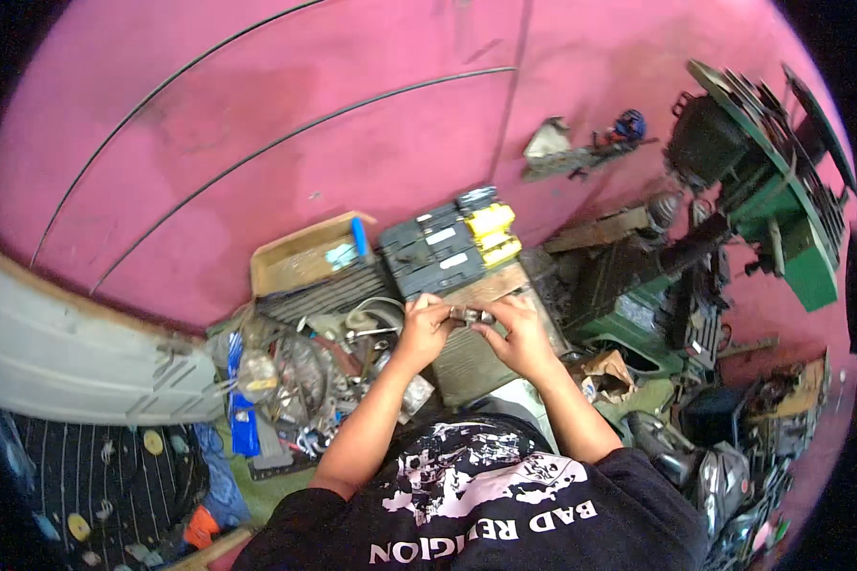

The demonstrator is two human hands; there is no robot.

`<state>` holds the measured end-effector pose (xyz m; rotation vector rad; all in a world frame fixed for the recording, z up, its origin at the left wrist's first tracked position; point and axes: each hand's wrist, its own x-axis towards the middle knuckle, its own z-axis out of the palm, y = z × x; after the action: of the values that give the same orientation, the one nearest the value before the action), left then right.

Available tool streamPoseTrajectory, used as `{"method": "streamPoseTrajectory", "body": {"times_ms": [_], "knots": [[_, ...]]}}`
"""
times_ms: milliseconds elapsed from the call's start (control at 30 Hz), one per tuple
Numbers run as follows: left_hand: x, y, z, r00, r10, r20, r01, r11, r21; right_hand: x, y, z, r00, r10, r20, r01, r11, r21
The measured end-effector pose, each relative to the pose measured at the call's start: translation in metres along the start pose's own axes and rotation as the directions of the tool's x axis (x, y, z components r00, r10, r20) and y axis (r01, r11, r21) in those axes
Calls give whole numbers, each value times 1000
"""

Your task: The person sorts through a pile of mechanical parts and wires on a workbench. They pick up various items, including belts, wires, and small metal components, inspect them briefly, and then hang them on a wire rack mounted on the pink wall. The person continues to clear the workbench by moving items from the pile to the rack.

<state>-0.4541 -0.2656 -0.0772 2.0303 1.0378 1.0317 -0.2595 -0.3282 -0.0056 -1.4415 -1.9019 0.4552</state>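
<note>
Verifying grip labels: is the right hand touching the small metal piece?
Touching: the head view shows the right hand gripping the right end of the small metal piece.

Black shirt (352, 519): large white capital lettering (516, 528) across the front, between the sleeves. Pale printed panel (552, 473) toward the right sleeve; its dark marks unclear. Black cases (414, 252): white labels (441, 236) on upper faces near the yellow-part edge, too small to read.
</note>
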Motion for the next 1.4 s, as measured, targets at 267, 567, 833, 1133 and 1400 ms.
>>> {"method": "streamPoseTrajectory", "body": {"times_ms": [267, 567, 833, 1133, 1400], "knots": [[229, 85, 110, 882, 463, 90, -470, 877, 96, 52, 79, -165, 863, -157, -481, -29, 934, -356], [419, 126, 201, 971, 196, 135, -185, 978, -94, 180, 213, -273, 792, -170, -587, -127, 894, -430], [440, 87, 247, 983, 134, 125, -97, 959, -267, 197, 257, -272, 783, -124, -609, -212, 868, -449], [448, 98, 270, 940, 316, 131, -342, 866, 366, 224, 253, -276, 735, 239, -635, -557, 747, -362], [441, 81, 280, 960, 221, 172, -279, 815, 507, 224, 247, -275, 807, 329, -490, -586, 549, -597]]}}
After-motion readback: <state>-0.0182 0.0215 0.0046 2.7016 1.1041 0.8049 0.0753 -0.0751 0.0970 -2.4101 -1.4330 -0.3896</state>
